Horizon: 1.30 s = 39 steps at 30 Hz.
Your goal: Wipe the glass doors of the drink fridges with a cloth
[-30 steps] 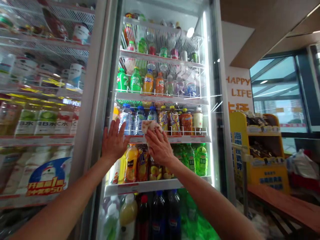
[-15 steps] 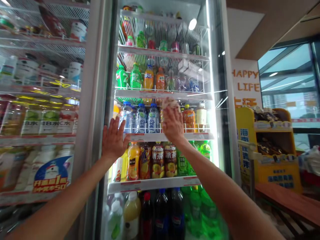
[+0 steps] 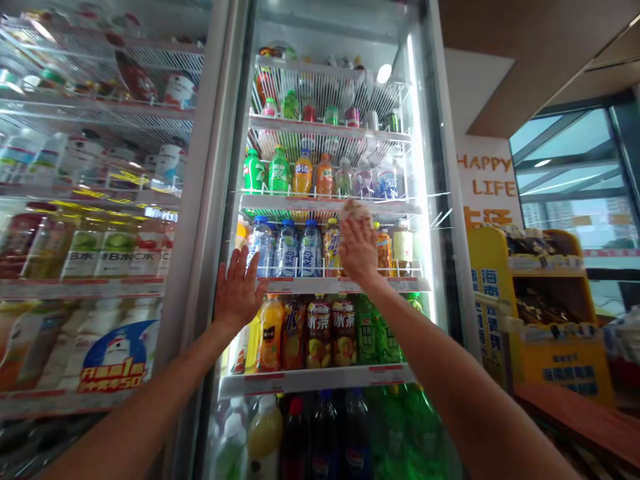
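Observation:
My right hand (image 3: 359,250) presses a pale, crumpled cloth (image 3: 356,212) flat against the glass door (image 3: 330,30) of a lit drinks fridge. Its fingers lie over the cloth's lower part and hide most of it. Nearer the door's left frame, my left hand (image 3: 239,288) is raised with its palm toward the glass and its fingers spread, holding nothing. Behind the glass, blue-capped bottles (image 3: 287,250) and a yellow-capped bottle (image 3: 331,248) show between the hands. Dark iced tea bottles (image 3: 319,333) stand one shelf lower.
A second fridge (image 3: 83,288) with shelves of bottles is on the left, beyond a metal frame (image 3: 207,173). To the right stand a yellow display rack (image 3: 565,360) with packets and a reddish-brown wooden surface (image 3: 575,413). Orange wall lettering (image 3: 485,163) is behind.
The right hand and cloth have slid a little to the right across the glass, uncovering the yellow-capped bottle. The left hand stays near the same spot. The view has tilted slightly upward.

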Motion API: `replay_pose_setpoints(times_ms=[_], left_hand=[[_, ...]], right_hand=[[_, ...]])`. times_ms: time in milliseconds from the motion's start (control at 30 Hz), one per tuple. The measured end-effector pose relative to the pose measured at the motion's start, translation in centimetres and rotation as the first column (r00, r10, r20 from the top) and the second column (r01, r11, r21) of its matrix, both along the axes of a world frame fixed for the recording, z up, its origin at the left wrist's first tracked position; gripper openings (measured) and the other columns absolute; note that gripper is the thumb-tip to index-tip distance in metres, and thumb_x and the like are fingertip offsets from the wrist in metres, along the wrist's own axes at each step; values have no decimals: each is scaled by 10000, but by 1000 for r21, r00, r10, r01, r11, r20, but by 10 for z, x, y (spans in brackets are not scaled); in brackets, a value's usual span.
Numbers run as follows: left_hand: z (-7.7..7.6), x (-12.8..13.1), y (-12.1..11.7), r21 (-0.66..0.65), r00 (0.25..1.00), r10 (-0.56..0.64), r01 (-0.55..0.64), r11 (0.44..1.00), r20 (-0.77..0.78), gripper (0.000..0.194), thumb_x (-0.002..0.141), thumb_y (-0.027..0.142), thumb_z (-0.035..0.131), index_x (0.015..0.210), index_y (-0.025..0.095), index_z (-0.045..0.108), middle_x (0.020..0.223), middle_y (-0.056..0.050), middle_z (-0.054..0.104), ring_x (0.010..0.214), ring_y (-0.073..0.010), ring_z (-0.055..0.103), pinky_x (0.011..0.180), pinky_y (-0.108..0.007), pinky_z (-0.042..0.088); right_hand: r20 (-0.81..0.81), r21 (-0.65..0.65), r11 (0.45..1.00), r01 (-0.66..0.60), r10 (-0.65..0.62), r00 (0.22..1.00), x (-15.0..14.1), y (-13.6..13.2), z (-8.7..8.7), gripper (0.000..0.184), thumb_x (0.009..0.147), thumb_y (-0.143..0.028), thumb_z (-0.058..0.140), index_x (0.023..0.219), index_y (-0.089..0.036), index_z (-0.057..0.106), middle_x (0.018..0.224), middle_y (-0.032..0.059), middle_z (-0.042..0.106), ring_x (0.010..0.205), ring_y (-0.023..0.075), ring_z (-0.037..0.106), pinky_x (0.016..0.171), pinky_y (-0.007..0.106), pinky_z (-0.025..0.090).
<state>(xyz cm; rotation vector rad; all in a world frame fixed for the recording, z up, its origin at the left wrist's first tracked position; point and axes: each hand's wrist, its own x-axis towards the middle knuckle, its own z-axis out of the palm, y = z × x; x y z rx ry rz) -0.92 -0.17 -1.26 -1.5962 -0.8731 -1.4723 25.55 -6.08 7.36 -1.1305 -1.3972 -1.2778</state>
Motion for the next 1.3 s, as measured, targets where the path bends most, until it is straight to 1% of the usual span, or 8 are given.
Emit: replay_pose_setpoints(times_ms=[100, 200, 433, 667, 800, 1000, 1167, 1300], left_hand=[[0, -1, 2, 16, 1000, 6, -6, 1000, 0, 621, 888, 403, 356, 1439, 242, 119, 1491, -90, 188, 1374, -269, 174, 1100, -526, 150], [0, -1, 3, 28, 1000, 17, -17, 999, -4, 618, 892, 402, 357, 1439, 238, 122, 1490, -97, 189, 1372, -272, 179, 1096, -524, 162], [-1, 1, 3, 21, 999, 36, -36, 999, -4, 654, 886, 380, 389, 1442, 252, 69, 1499, -86, 156, 1382, -256, 147, 1107, -518, 151], [-3, -6, 3, -4, 1000, 4, -4, 1000, -2, 603, 893, 388, 378, 1434, 248, 152, 1495, -79, 183, 1377, -260, 170, 1115, -527, 154], [11, 23, -15, 63, 992, -120, 117, 991, 42, 541, 923, 336, 282, 1432, 231, 133, 1498, -75, 178, 1382, -222, 161, 1127, -499, 178], [39, 113, -33, -66, 972, -171, 162, 985, -164, 563, 889, 336, 348, 1376, 64, 271, 1470, -158, 232, 1385, -239, 139, 1139, -441, 196], [67, 52, -15, -6, 988, -109, 108, 994, -106, 481, 871, 378, 410, 1272, 116, 445, 1486, -103, 215, 1363, -274, 197, 1118, -483, 198], [104, 17, -8, 32, 980, -81, 77, 997, 179, 601, 939, 376, 244, 1286, -113, 290, 1468, -270, 16, 1330, -437, 10, 993, -671, 89]], right_hand=[[324, -106, 993, -50, 82, 942, -62, 8, -24, 559, 848, -309, 374, 1396, -240, 293, 1452, -13, 328, 1375, 218, 151, 1123, 466, 141], [378, -123, 992, -18, 64, 923, -40, 0, -31, 558, 842, -278, 383, 1393, -267, 291, 1453, -17, 327, 1374, 199, 161, 1127, 471, 109], [-448, 183, 981, 71, 19, 894, 88, -11, 32, 574, 846, -283, 291, 1400, -129, 282, 1453, 143, 270, 1355, 342, 175, 1034, 632, 182], [182, -101, 974, -203, 219, 959, -71, 17, -4, 606, 813, -266, 401, 1403, -202, 283, 1469, 30, 287, 1396, 241, 77, 1135, 489, 94], [214, -276, 921, -276, 339, 916, -98, 7, -33, 576, 862, -278, 315, 1423, -215, 204, 1485, 10, 263, 1385, 163, 152, 1138, 427, 124], [-80, -37, 912, -409, 405, 911, -34, -15, -27, 561, 910, -252, 172, 1448, -222, 14, 1484, 39, 265, 1344, 134, 276, 1078, 376, 289], [-240, 26, 999, 27, -20, 971, 69, -23, -37, 516, 893, -359, 303, 1399, -262, 266, 1483, 81, 256, 1368, 255, 215, 1067, 593, 153], [-251, 30, 993, 112, -101, 963, 110, -19, -52, 520, 894, -386, 291, 1392, -238, 285, 1482, 99, 255, 1376, 265, 191, 1055, 601, 169]])
